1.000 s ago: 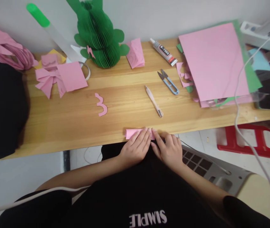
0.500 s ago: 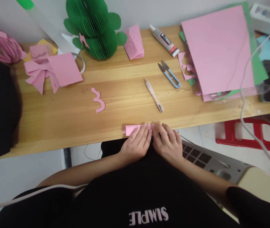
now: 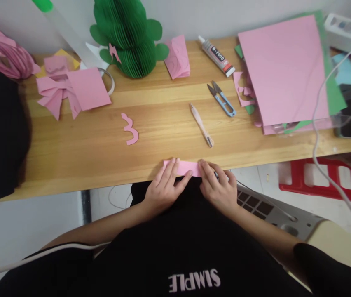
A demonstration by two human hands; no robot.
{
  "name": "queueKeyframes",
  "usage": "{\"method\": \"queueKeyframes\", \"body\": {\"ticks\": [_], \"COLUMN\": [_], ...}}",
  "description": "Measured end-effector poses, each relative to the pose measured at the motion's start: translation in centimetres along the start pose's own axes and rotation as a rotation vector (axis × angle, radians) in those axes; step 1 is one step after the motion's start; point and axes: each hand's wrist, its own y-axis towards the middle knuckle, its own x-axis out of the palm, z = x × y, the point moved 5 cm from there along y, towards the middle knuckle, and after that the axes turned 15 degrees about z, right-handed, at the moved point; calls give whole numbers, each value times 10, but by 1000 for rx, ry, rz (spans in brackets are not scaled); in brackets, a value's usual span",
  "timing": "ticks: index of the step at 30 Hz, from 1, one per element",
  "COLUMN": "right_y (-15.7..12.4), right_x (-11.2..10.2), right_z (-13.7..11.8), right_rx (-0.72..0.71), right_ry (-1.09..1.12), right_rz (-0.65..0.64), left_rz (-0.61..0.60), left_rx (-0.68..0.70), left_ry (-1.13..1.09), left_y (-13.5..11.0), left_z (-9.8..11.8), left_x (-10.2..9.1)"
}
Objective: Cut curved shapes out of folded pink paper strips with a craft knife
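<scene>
A folded strip of pink paper [image 3: 188, 168] lies along the table's front edge, partly jutting over it. My left hand [image 3: 164, 185] holds its left end, fingertips on top and thumb on the lower edge. The right end is under the fingers of my right hand [image 3: 218, 185], which pin it down. Beyond the strip, on the table, lie a white pen [image 3: 200, 125] and blue thread snips [image 3: 221, 99]. Further left is a pink paper cutout shaped like a 3 [image 3: 130, 129].
At the back stand a green honeycomb paper shape [image 3: 135, 45] and folded pink paper [image 3: 178, 57], with a glue tube [image 3: 216, 56] beside them. Pink sheets [image 3: 286, 74] are stacked at right, crossed by a white cable [image 3: 317, 103]. A pink bow [image 3: 58, 93] lies at left.
My left hand has slid leftward along the pink strip to its left end, baring the strip's middle. My right hand stays at the right end. The view has shifted slightly.
</scene>
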Motion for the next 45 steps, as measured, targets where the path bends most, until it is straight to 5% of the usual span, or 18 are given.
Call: {"method": "queueKeyframes", "body": {"ticks": [12,16,19,24,29,37,40,45], "right_y": [-3,-1,10,34,46,68,72,91], "right_x": [3,2,-6,-13,-10,-36,-33,-9], "right_z": [7,21,28,31,30,36,42,49], "right_rx": [43,9,-98,-228,-281,-297,-185,339], "right_ry": [71,277,400,406,397,440,489,790], "right_rz": [32,90,164,278,291,392,398,135], "left_rz": [19,-16,-152,-357,-495,-430,-358,-217], "left_rx": [-97,-283,-523,-434,-377,-621,-650,-657], "left_ry": [-21,-280,-484,-683,-724,-1044,-1033,-980], "left_y": [-17,-2,19,55,55,71,78,85], "left_z": [-22,-46,-75,-93,-91,-107,-112,-107], "left_x": [-10,-13,-7,4,9,5,0,-11]}}
